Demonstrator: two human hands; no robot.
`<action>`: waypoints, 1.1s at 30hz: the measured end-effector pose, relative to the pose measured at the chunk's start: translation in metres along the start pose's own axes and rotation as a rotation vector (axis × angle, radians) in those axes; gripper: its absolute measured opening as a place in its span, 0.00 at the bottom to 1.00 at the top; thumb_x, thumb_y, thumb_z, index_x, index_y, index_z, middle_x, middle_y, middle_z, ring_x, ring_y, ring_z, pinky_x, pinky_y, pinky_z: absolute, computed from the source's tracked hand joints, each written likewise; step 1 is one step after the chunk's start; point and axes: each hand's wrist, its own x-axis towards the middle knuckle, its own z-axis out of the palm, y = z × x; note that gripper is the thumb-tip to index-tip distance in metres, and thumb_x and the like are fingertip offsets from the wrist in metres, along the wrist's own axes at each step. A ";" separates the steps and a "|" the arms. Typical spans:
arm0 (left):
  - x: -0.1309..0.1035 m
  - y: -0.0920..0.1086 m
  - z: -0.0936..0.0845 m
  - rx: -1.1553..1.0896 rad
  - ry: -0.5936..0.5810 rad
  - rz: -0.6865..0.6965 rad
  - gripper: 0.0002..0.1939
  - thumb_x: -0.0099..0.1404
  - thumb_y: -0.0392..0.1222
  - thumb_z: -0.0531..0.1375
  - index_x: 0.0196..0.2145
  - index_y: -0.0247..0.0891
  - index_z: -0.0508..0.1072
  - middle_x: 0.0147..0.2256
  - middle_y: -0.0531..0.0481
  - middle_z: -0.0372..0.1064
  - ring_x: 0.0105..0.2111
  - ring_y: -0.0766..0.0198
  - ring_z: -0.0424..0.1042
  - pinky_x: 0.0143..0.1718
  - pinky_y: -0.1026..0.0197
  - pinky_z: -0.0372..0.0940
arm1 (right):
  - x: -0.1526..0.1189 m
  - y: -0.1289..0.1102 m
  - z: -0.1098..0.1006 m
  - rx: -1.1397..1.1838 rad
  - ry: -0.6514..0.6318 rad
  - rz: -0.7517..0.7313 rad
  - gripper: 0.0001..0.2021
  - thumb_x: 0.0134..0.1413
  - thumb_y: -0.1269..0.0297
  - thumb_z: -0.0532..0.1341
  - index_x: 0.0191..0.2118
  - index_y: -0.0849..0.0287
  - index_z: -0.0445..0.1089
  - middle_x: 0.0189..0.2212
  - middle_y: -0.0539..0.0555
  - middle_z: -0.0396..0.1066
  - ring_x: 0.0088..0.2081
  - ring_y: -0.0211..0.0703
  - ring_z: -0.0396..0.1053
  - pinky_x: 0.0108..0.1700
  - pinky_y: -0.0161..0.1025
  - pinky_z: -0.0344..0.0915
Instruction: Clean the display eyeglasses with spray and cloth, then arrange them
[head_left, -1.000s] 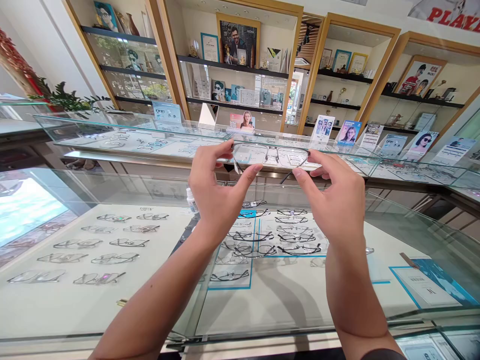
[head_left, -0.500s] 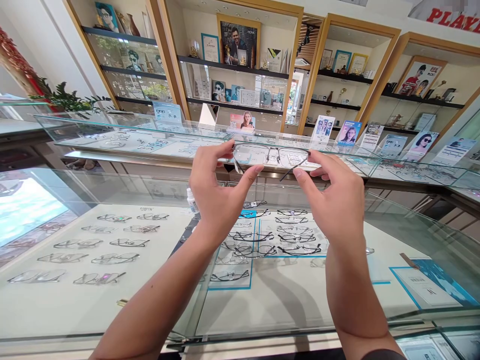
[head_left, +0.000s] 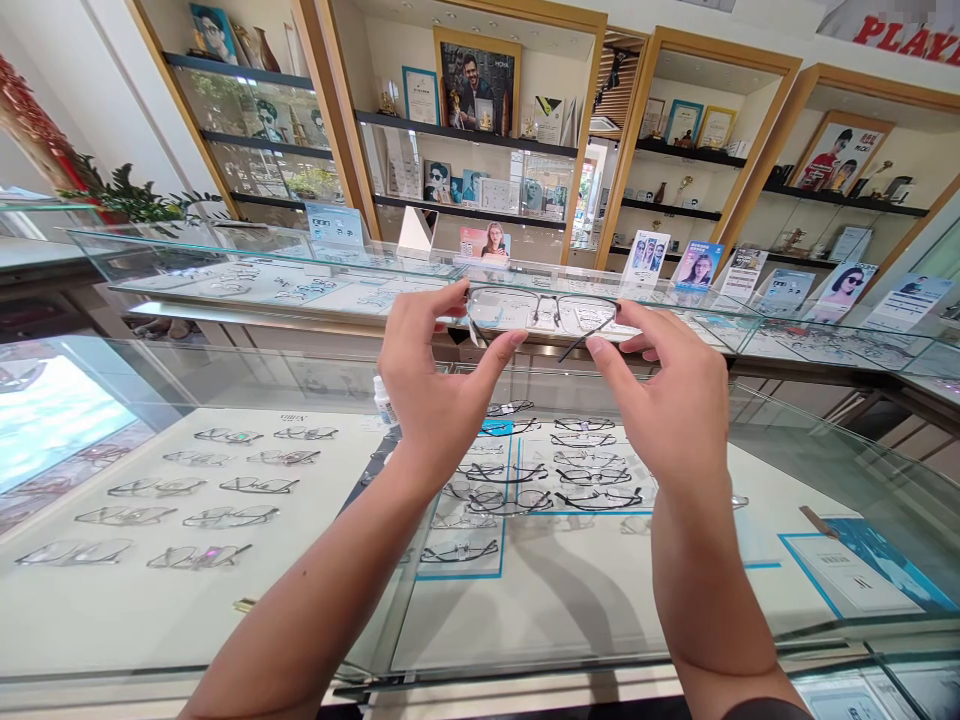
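Beyond both hands we saw four wood-framed shelf units (head_left: 591, 100) along the wall. Two glass display benches filled the space below: the nearer bench (head_left: 510, 620) lay under our hands, and the farther bench (head_left: 300, 320) stood just past them. To the right of the right forearm, inside the nearer bench, we noted one blue-edged card (head_left: 847, 580) lying flat. Six upright cards (head_left: 697, 266) stood on the farther bench, beyond the right hand and mostly to its right.

We had two bare hands in view, the left hand (head_left: 442, 365) and the right hand (head_left: 667, 370), raised at about the same level and well apart. Both were partly curled, each with a gap between thumb and fingers, and together they had hold of one pair of dark-topped spectacles (head_left: 547, 297). The left fingers met its left end; the right fingers and thumb were at its right end, by the temple arm. The spectacles hung between the hands, above the nearer bench.

Left of the left forearm we counted ten spectacle frames (head_left: 199, 556), two columns of five. Below and between our hands lay more frames (head_left: 600, 497), too overlapped to count. One white bottle (head_left: 383, 402) showed just left of the left hand.
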 end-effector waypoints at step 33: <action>-0.001 -0.008 0.005 -0.062 -0.063 -0.086 0.25 0.66 0.57 0.72 0.56 0.46 0.76 0.49 0.46 0.78 0.49 0.54 0.79 0.50 0.49 0.74 | 0.000 0.000 -0.001 0.002 0.071 -0.047 0.15 0.67 0.58 0.65 0.56 0.52 0.78 0.49 0.57 0.81 0.42 0.51 0.78 0.47 0.52 0.74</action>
